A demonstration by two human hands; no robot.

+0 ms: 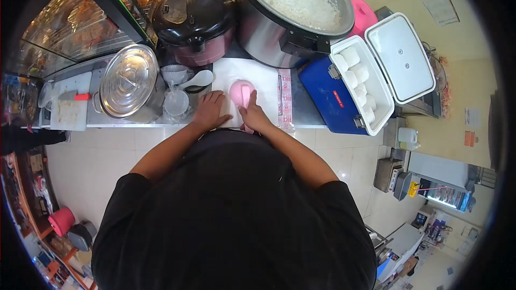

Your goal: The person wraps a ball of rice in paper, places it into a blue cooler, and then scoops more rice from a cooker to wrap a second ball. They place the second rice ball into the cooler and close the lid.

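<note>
A round pink rice mould [241, 91] with a raised bar across it sits dome up on a stack of white paper [223, 69] at the counter's front edge. My right hand [256, 117] is closed around its near end, the index finger stretched along it. Under that hand a bit of pink shows, perhaps the handle. To the left, my left hand [210, 109] lies on the paper's edge with fingers extended, holding nothing. A white ladle [201, 78] rests just beyond it, by a clear plastic cup [176, 102]. What lies beneath the mould is hidden.
Behind the paper stand an open cooker of white rice [294, 44] and a black-lidded cooker [194, 16]. A blue cooler [328, 96] holding several white wrapped portions is on the right. A lidded steel pot [130, 83] stands left, near a cutting board [70, 113].
</note>
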